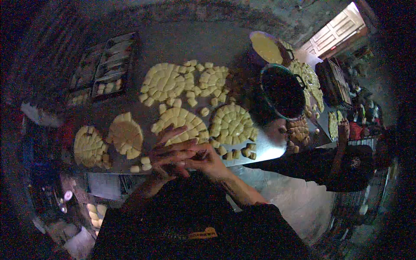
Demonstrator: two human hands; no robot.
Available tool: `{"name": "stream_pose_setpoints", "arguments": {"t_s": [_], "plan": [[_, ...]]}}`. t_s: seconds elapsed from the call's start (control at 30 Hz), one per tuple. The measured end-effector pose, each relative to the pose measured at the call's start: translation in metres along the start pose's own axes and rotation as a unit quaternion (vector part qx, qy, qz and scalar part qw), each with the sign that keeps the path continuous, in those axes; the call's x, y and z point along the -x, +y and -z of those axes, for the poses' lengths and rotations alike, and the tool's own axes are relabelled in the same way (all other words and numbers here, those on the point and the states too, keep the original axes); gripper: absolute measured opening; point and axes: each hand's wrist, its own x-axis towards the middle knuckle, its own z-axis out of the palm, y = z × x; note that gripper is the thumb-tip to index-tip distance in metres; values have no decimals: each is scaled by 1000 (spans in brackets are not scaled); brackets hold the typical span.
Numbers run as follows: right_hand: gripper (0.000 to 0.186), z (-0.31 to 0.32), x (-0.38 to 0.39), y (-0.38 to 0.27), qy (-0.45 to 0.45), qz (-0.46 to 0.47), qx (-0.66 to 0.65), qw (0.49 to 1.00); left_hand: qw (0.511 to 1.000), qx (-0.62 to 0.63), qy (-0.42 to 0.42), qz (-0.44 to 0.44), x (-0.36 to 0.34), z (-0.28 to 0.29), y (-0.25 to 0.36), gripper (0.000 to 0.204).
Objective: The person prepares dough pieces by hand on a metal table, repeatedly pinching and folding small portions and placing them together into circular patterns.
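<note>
In the head view, both hands meet just over the near edge of the grey worktop (pixel 195 43), in front of the person's dark shirt (pixel 182 216). The left hand (pixel 171 152) has its grip spread, long fingers fanned toward the right, covering the near side of a pale yellow round of dough cut into small blocks (pixel 180 122); whether they touch it cannot be told. The right hand (pixel 207 159) has its fingers bent in against the left; whether its grip pinches anything is hidden. Close on the right of that round lies a second pale cut round (pixel 233 125), with loose dough blocks (pixel 249 152) along the near edge. To the left, a tan-topped dough round (pixel 125 136) stands apart, leaving a narrow open strip of worktop beside the left hand. Beyond, a large pale cut round (pixel 164 81) bounds the far reach, with wider open surface behind it. A dark basin with a green rim (pixel 263 93) limits room at the far right, and a co-worker's dark-clothed arm (pixel 312 167) reaches in on the right.
</note>
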Motion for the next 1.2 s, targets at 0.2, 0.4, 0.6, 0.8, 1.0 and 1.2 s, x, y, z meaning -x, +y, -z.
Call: {"name": "stream_pose_setpoints", "arguments": {"t_s": [0.2, 0.4, 0.6, 0.8, 1.0, 1.2], "plan": [[11, 49, 19, -26, -117, 52, -45, 991, 986, 163, -5, 29, -34, -73, 3, 70], [26, 153, -41, -88, -52, 185, 202, 960, 898, 301, 150, 282, -67, -94, 2, 113], [30, 401, -185, -213, 306, 265, 557, 725, 828, 214, 272, 441, 1, -71, -22, 105], [32, 492, -247, -222, 287, 16, 698, 656, 783, 198, 383, 448, 77, -50, 10, 93], [36, 490, -252, -219, 269, 9, 696, 665, 757, 188, 440, 445, 127, -43, 49, 85], [40, 449, -212, -228, 296, 158, 615, 714, 751, 197, 442, 450, 118, -40, 42, 68]]}}
